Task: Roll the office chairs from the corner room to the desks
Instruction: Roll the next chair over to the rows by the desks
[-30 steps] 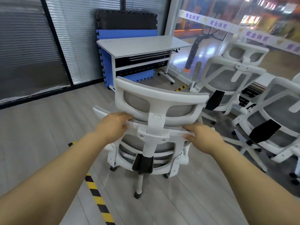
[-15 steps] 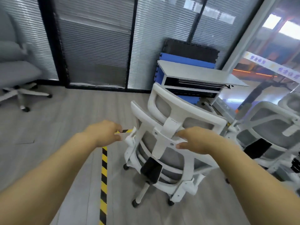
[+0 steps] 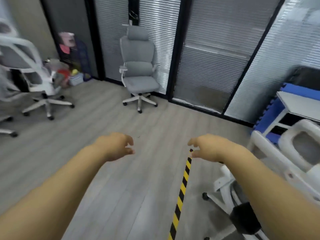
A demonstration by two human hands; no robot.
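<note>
Nearest the viewer, both bare forearms reach forward over the grey plank floor [image 3: 142, 196]. The left hand [image 3: 115, 146] and the right hand [image 3: 210, 147] are empty, fingers loosely spread and curled, touching nothing. Between them a yellow-and-black hazard strip [image 3: 181, 193] runs along the floor toward the bottom edge of the view.

Just beside the right forearm, at the floor's near right edge, stands a white mesh office chair [image 3: 284, 153], seen from behind, its headrest and star base partly out of frame; neither hand is on it. Beyond it, at the right edge, is a white desk [image 3: 301, 103] with blue foam mats [image 3: 270, 115] stacked against it.

Farther off, a grey upholstered office chair [image 3: 140, 70] stands alone against the blind-covered glass partition [image 3: 213, 54]. At the far left a white-framed mesh chair [image 3: 29, 70] sits beside clutter in the corner, and the castored feet of another chair [image 3: 7, 129] show at the left edge. That makes four chairs at least partly in view, one desk, two hands.

The step in hand appears to be choosing the next chair. It would go best by taking the backrest frame with both hands, evenly and high, then pushing steadily so the castors cross the raised strip squarely.
</note>
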